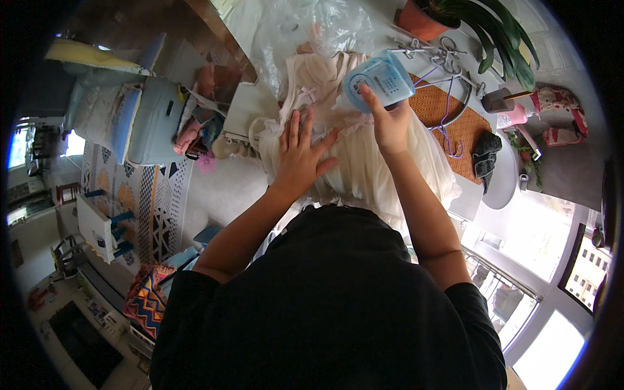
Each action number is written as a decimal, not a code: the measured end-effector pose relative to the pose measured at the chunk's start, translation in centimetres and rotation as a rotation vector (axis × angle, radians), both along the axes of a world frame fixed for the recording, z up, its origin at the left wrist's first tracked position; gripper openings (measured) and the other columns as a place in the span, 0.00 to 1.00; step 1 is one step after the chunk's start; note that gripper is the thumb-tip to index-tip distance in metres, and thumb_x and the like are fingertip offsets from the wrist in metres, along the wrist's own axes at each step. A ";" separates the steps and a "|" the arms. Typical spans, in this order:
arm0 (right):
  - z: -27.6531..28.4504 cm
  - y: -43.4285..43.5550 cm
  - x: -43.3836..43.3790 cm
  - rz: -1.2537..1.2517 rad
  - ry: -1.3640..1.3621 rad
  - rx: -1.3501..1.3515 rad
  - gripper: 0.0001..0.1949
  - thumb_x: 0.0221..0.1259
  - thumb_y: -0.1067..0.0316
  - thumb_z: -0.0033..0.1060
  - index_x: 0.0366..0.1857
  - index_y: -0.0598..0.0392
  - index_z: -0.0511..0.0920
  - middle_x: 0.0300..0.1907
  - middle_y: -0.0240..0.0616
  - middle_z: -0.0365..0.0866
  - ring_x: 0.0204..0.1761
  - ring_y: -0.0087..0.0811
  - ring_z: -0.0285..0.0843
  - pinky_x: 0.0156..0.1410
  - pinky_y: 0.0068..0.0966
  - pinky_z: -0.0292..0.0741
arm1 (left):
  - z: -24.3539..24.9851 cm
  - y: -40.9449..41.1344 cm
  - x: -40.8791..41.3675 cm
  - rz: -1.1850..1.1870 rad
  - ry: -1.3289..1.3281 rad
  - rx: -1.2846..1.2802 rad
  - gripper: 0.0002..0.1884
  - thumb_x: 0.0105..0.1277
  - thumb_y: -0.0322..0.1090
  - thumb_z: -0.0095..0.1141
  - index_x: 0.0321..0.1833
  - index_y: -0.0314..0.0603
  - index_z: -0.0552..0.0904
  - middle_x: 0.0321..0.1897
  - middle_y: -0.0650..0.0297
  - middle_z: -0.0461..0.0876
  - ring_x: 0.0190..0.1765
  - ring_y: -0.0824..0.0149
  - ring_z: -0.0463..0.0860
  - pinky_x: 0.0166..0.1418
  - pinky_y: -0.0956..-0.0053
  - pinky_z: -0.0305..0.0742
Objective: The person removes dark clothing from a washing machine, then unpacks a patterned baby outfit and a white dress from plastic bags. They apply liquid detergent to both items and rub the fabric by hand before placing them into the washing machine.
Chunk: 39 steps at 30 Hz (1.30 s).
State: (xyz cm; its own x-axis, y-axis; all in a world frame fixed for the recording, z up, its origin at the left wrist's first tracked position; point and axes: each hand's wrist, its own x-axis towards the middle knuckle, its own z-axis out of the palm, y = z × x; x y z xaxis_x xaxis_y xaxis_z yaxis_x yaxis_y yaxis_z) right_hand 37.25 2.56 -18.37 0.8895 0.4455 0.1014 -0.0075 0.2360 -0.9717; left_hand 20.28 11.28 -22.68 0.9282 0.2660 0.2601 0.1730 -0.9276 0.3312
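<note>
A pale cream sleeveless dress [366, 158] lies spread over a white table, its gathered skirt falling towards my body. Small pinkish bows sit on its bodice. My left hand [303, 148] rests flat on the dress near the waist, fingers spread and nothing held. In my right hand [391, 122] is a translucent blue plastic bottle [379, 83] bearing writing. It is tilted above the right side of the bodice, its narrower end towards the left. I cannot tell whether it is uncapped or whether it touches the fabric.
A crumpled clear plastic bag [336, 24] lies beyond the dress. To the right are several clothes hangers [446, 56], an orange woven mat [468, 161], a dark fabric item [486, 153] and a potted plant [424, 22]. A grey-blue seat [153, 124] stands left of the table.
</note>
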 end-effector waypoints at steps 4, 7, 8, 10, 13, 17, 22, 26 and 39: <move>-0.1 0.5 -0.3 0.084 -0.093 -0.060 0.26 0.50 0.69 0.71 0.52 0.63 0.69 0.46 0.41 0.79 0.46 0.29 0.78 0.52 0.25 0.75 | -0.2 0.0 -0.2 0.011 0.002 -0.016 0.26 0.57 0.54 0.56 0.61 0.65 0.74 0.72 0.48 0.48 0.72 0.41 0.47 0.69 0.48 0.49; -0.1 1.0 -0.5 0.117 -0.167 -0.129 0.27 0.50 0.68 0.71 0.54 0.65 0.68 0.46 0.43 0.79 0.47 0.29 0.78 0.53 0.26 0.75 | -0.6 0.0 -0.1 0.001 0.008 -0.058 0.26 0.58 0.53 0.56 0.62 0.65 0.74 0.74 0.49 0.43 0.74 0.41 0.42 0.69 0.46 0.45; -0.1 1.1 -0.5 0.127 -0.192 -0.152 0.28 0.50 0.68 0.71 0.54 0.65 0.68 0.47 0.43 0.79 0.47 0.29 0.78 0.53 0.26 0.75 | -0.6 0.0 -0.2 0.004 0.011 -0.059 0.26 0.58 0.54 0.56 0.62 0.65 0.74 0.74 0.49 0.43 0.74 0.41 0.42 0.69 0.46 0.45; 0.1 1.0 -0.7 0.135 -0.172 -0.136 0.28 0.50 0.68 0.71 0.55 0.65 0.68 0.47 0.44 0.79 0.47 0.29 0.78 0.53 0.26 0.75 | -0.6 0.1 -0.2 0.008 0.017 -0.059 0.27 0.59 0.54 0.55 0.62 0.66 0.73 0.74 0.49 0.42 0.74 0.41 0.42 0.69 0.46 0.45; 0.6 0.6 -0.8 0.151 -0.208 -0.196 0.28 0.50 0.67 0.71 0.55 0.65 0.68 0.47 0.43 0.80 0.48 0.29 0.78 0.53 0.26 0.75 | -0.6 0.1 -0.1 -0.002 0.030 -0.054 0.27 0.59 0.55 0.54 0.63 0.66 0.73 0.74 0.49 0.42 0.73 0.41 0.42 0.69 0.45 0.45; 0.6 1.2 -1.0 0.120 -0.237 -0.165 0.28 0.50 0.67 0.71 0.55 0.65 0.69 0.46 0.43 0.80 0.48 0.29 0.79 0.53 0.26 0.75 | -0.8 0.2 -0.2 -0.009 0.001 -0.069 0.26 0.59 0.56 0.54 0.62 0.65 0.73 0.74 0.49 0.42 0.73 0.41 0.42 0.70 0.45 0.45; 0.7 0.6 -0.7 0.142 -0.275 -0.233 0.27 0.50 0.67 0.71 0.54 0.65 0.70 0.46 0.43 0.80 0.47 0.29 0.79 0.53 0.26 0.75 | -0.7 0.3 -0.2 -0.011 0.013 -0.075 0.26 0.60 0.56 0.54 0.61 0.65 0.74 0.74 0.48 0.42 0.73 0.41 0.42 0.70 0.45 0.45; 0.2 1.4 -0.4 0.109 -0.278 -0.173 0.27 0.50 0.67 0.71 0.53 0.65 0.70 0.45 0.43 0.81 0.47 0.28 0.79 0.52 0.26 0.75 | -0.8 0.3 -0.3 -0.017 -0.024 -0.073 0.25 0.59 0.55 0.55 0.61 0.64 0.74 0.73 0.49 0.44 0.73 0.41 0.43 0.70 0.46 0.46; 0.7 2.9 -0.2 0.167 -0.277 -0.216 0.25 0.50 0.67 0.71 0.51 0.65 0.71 0.43 0.43 0.81 0.45 0.28 0.79 0.51 0.26 0.76 | -0.4 0.2 -0.3 0.002 -0.029 -0.098 0.24 0.58 0.53 0.57 0.59 0.64 0.76 0.73 0.51 0.45 0.73 0.42 0.44 0.69 0.47 0.48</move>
State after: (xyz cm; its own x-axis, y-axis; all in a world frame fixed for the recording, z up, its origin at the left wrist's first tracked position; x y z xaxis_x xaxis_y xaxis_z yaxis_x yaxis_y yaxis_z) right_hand 37.05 5.42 -17.67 0.7551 0.6190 0.2159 0.2413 0.0437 -0.9695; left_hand 19.93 11.49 -23.03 0.9201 0.2933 0.2594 0.1639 -0.8902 0.4251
